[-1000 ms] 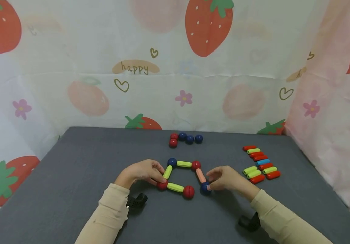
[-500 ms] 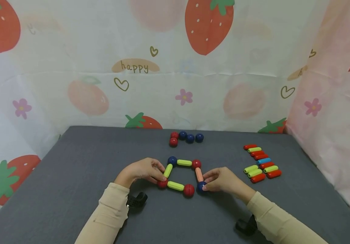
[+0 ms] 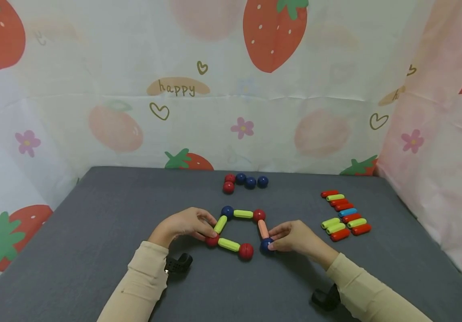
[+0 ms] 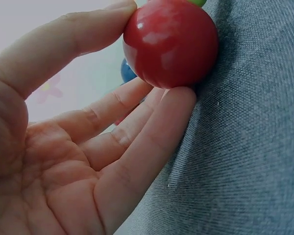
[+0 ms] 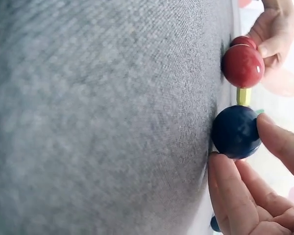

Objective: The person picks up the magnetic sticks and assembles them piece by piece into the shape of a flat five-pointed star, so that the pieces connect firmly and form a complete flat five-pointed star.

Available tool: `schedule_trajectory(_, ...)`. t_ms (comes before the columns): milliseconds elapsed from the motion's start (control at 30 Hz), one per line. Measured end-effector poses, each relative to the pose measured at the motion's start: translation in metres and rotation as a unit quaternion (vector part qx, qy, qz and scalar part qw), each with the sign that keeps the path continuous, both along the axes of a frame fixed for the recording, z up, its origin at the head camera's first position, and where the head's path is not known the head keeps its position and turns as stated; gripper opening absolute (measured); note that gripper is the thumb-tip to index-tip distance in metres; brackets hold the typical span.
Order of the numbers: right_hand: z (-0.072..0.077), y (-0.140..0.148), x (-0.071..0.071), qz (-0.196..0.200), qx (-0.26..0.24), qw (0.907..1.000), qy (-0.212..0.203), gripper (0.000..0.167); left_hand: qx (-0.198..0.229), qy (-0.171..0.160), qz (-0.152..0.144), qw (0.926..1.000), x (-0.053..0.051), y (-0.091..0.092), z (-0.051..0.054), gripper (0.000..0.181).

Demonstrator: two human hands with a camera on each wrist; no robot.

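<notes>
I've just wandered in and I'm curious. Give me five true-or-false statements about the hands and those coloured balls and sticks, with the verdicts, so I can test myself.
1. The left hand pinches a red ball. True.
2. The right hand holds a green stick. False: it pinches a blue ball.
3. The joined pieces form a fully closed loop. False: a gap separates the held blue ball from the red end ball.
4. Three loose blue balls lie near the table's far edge. True.
5. All the loose sticks are red. False: the loose sticks are red, yellow-green and blue.
</notes>
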State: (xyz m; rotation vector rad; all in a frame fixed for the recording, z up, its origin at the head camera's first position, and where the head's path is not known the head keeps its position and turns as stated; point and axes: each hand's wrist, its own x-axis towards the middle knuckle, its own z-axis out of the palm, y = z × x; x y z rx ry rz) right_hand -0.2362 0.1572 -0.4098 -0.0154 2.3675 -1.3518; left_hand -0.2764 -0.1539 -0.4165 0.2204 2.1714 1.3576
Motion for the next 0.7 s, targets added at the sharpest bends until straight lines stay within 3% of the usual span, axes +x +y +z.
schedule_trajectory(133,0.009,0.018,-0.005,0.002,0.010,0.9986,0.052,0.044,0.003,-0.003,0.001,1.0000,0.000,-0.001,0.000,0.043)
schedule_trajectory(333,0.025,0.073,-0.019,-0.005,0.026,0.9918,0.125,0.061,0.002,-0.005,0.002,1.0000,-0.001,-0.001,0.000,0.043)
schedule_trajectory(500,0.024,0.115,-0.026,-0.010,0.070,0.9905,0.118,0.065,0.001,-0.003,0.000,1.0000,-0.001,-0.002,-0.001,0.042)
schedule_trajectory(700,0.019,0.143,-0.030,-0.033,0.089,0.9919,0.084,0.066,-0.004,-0.001,-0.001,1.0000,0.001,-0.001,0.001,0.042)
